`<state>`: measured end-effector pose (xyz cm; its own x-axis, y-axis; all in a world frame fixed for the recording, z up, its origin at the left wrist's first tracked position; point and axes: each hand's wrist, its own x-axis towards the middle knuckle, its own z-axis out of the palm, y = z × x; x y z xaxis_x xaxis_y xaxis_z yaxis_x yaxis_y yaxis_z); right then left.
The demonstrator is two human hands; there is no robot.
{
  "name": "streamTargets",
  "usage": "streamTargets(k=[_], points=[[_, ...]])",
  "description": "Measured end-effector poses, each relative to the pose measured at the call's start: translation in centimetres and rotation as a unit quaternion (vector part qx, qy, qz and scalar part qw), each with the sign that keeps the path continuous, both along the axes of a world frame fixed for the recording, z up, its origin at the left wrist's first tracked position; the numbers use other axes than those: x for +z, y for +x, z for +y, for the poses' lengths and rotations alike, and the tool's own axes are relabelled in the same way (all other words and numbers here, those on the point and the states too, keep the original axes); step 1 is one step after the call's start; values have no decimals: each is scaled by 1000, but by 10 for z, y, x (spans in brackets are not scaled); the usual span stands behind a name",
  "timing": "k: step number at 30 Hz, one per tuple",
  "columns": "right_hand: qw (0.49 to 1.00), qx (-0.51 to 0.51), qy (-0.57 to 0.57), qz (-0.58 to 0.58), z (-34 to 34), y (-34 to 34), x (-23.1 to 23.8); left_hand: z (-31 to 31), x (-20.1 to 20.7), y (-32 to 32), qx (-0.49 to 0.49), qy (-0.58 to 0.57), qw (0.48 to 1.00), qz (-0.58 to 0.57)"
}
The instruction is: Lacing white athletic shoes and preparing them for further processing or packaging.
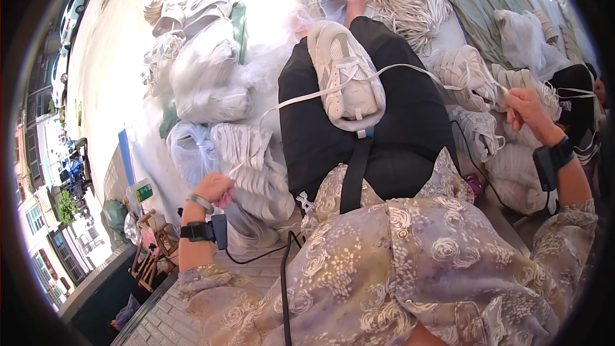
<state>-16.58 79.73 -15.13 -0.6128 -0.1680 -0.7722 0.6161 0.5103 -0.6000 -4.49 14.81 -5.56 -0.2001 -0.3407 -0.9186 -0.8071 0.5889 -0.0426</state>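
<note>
A white sneaker (352, 99) rests on my lap over the black trousers, its toe pointing away from me and its heel toward me. A white shoelace (295, 100) runs through its upper eyelets and stretches out to both sides. Low on the left, my left hand (215, 189) is closed on one end of the lace. Farther out to the right, my right hand (526, 110) pinches the other end, above several white shoes. Both hands are well apart from the sneaker, and the lace sags slightly between them and it.
Stacked white shoe parts (253, 160) and clear plastic bags (211, 83) lie at my left. A heap of white laces (407, 3) is beyond my knees. More white sneakers (471, 77) crowd the right side. Black cables (285, 295) hang from devices on my wrists.
</note>
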Motion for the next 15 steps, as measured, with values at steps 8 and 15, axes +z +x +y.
streamTargets(k=[8,15], points=[[986,48,-156,-42,-226,-4,-19,139,-113,-65,16,405,904,140],[949,-93,-283,100,-280,-54,-44,153,-131,-108,92,313,903,279]])
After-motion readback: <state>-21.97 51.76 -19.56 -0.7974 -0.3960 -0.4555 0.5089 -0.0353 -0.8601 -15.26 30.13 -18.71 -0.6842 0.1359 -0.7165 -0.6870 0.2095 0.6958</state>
